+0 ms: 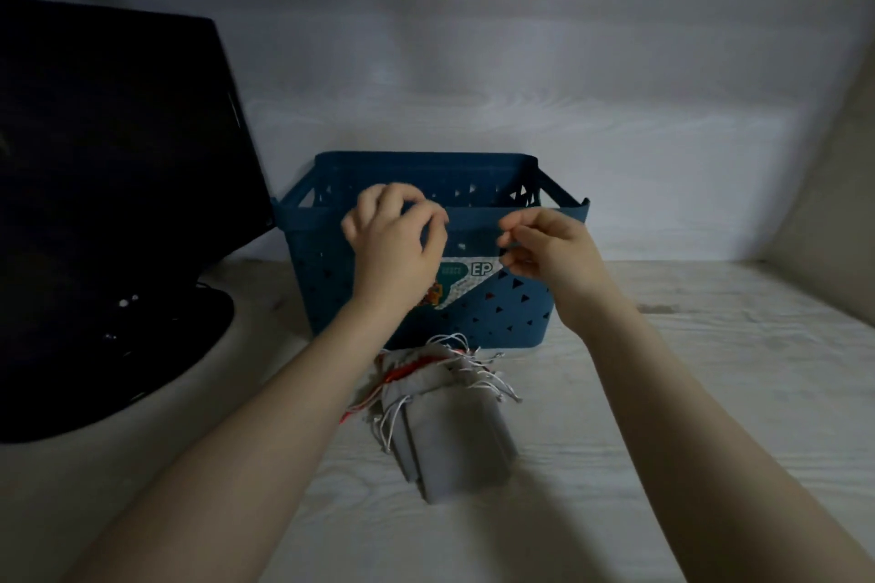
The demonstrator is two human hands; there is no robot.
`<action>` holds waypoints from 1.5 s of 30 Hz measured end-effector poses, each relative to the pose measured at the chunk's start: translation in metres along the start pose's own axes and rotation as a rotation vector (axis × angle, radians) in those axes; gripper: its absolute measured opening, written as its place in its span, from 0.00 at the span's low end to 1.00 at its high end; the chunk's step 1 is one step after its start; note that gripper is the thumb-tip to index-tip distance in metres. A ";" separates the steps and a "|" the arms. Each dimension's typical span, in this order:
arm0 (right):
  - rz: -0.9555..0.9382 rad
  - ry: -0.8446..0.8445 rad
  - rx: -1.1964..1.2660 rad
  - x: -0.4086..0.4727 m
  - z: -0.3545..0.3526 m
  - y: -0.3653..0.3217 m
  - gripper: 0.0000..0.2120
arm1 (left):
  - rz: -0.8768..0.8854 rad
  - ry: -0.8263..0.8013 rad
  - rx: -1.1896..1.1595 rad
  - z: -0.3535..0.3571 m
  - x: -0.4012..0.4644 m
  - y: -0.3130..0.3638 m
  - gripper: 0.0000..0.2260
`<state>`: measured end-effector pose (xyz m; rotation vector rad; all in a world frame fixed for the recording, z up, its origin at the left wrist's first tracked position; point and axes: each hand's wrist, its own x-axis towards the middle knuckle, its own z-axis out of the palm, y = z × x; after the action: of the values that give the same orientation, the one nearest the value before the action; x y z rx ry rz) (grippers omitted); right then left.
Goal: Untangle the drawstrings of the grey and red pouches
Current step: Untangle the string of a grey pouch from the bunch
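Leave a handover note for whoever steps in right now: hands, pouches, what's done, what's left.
Left hand and right hand: both raised in front of the blue basket, fingers curled; too blurred to tell whether they hold anything.
Grey pouches lie stacked on the table near the basket, red pouch partly under them.
Drawstrings sit in a tangle at the pouch mouths.
Done: nothing visibly separated.
Left: untangle all the strings.

one blue basket, one dark monitor, two hands, one pile of pouches.
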<state>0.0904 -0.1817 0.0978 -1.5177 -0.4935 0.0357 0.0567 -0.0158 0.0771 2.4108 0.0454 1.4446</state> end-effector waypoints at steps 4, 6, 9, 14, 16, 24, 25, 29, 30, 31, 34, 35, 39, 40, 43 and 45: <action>0.007 -0.097 -0.239 -0.009 0.004 0.026 0.14 | -0.027 -0.377 -0.246 -0.001 -0.036 -0.010 0.09; 0.012 -0.175 -0.376 -0.017 0.005 0.043 0.12 | -0.060 -0.554 -0.234 0.001 -0.051 -0.016 0.08; -0.033 -0.350 -0.659 -0.031 0.006 0.066 0.07 | -0.098 -0.704 -0.218 0.005 -0.071 -0.022 0.07; -0.178 -0.507 -0.899 -0.046 0.014 0.099 0.10 | -0.143 -0.762 -0.234 0.009 -0.091 -0.027 0.07; -0.214 -0.500 -0.937 -0.045 0.015 0.107 0.12 | -0.175 -0.758 -0.241 0.010 -0.094 -0.029 0.07; -0.265 -0.369 -0.883 -0.049 0.013 0.108 0.05 | -0.270 -0.835 -0.329 0.000 -0.092 -0.028 0.12; -0.264 -0.326 -0.843 -0.047 0.010 0.104 0.04 | -0.256 -0.855 -0.336 -0.001 -0.091 -0.027 0.13; -0.184 -0.207 -0.625 -0.039 0.001 0.087 0.05 | -0.155 -0.774 -0.349 -0.004 -0.081 -0.021 0.12; -0.128 -0.208 -0.516 -0.036 0.000 0.083 0.06 | -0.154 -0.744 -0.368 -0.003 -0.079 -0.020 0.11; -0.075 -0.208 -0.410 -0.033 -0.001 0.080 0.06 | -0.160 -0.719 -0.383 -0.001 -0.077 -0.020 0.10; -0.011 -0.200 -0.334 -0.026 -0.010 0.077 0.06 | -0.173 -0.706 -0.331 0.004 -0.076 -0.020 0.10; -0.001 -0.209 -0.353 -0.024 -0.014 0.079 0.05 | -0.174 -0.722 -0.292 0.005 -0.078 -0.022 0.14; 0.014 -0.319 -0.717 -0.023 -0.029 0.085 0.03 | -0.224 -0.767 -0.338 0.003 -0.080 -0.024 0.19; 0.005 -0.329 -0.831 -0.022 -0.032 0.084 0.05 | -0.266 -0.771 -0.385 0.002 -0.080 -0.025 0.18; 0.014 -0.254 -0.833 -0.025 -0.039 0.082 0.13 | -0.478 -0.744 -0.619 0.002 -0.081 -0.030 0.15; 0.114 -0.219 -0.536 -0.027 -0.044 0.083 0.14 | -0.689 -0.681 -0.817 0.003 -0.080 -0.032 0.14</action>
<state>0.1035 -0.2256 0.0115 -2.0803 -0.6228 0.1710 0.0251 -0.0020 -0.0022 1.7797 0.0904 0.2123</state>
